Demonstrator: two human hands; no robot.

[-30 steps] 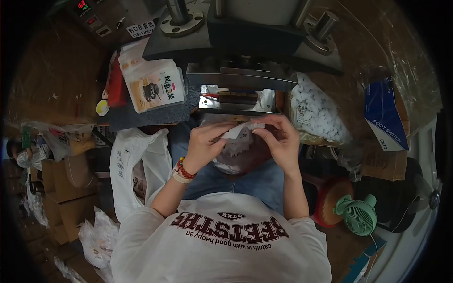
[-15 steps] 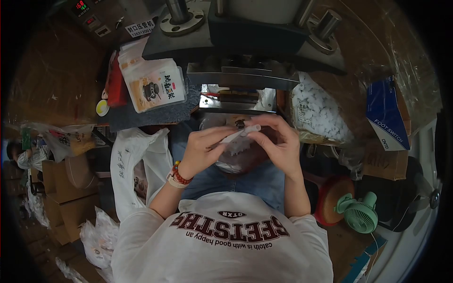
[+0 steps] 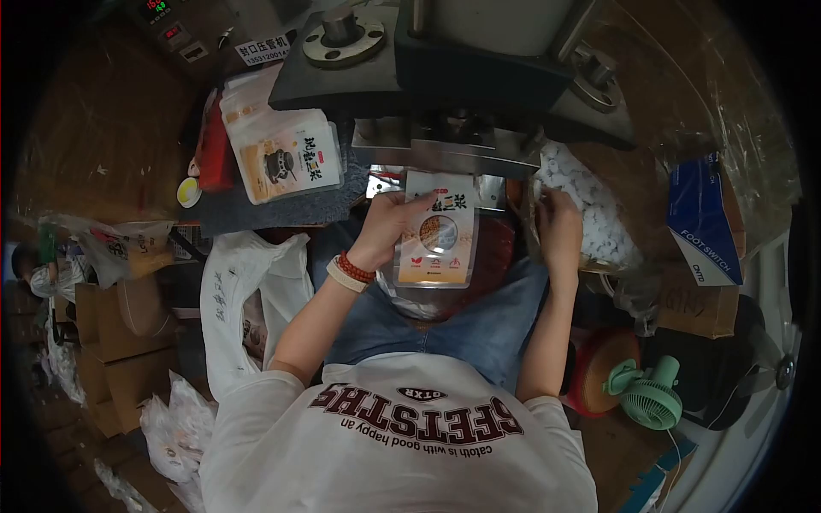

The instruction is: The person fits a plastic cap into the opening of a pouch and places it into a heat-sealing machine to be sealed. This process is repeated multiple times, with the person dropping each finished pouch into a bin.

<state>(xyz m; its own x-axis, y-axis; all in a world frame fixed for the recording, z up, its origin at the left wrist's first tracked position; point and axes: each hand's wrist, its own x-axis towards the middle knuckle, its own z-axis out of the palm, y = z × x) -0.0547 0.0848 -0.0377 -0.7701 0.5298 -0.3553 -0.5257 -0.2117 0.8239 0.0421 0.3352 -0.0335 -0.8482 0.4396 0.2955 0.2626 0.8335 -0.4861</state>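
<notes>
My left hand (image 3: 384, 232) is closed on the left edge of a printed pouch (image 3: 436, 261), its thumb lying across the upper front. The pouch has a round clear window, red marks and an orange band at the bottom, and hangs flat over my lap. To the right, my right hand (image 3: 561, 227) is at the near left edge of a bag of small white plastic parts (image 3: 590, 205), fingers curled downward. The fingertips are partly hidden, so whatever they hold cannot be made out. Just beyond the pouch is the metal plate (image 3: 491, 191) of a press.
The press head (image 3: 479, 77) overhangs the work spot. A stack of printed pouches (image 3: 286, 162) lies on a grey cloth (image 3: 329, 184) at left, beside a red object (image 3: 214, 158). A blue foot switch box (image 3: 703, 218) and a green fan (image 3: 652, 398) stand at right.
The pouch, earlier bunched up between both hands with a white tube-like end showing, now hangs flat from my left hand. My right hand has let go and moved right to the bag.
</notes>
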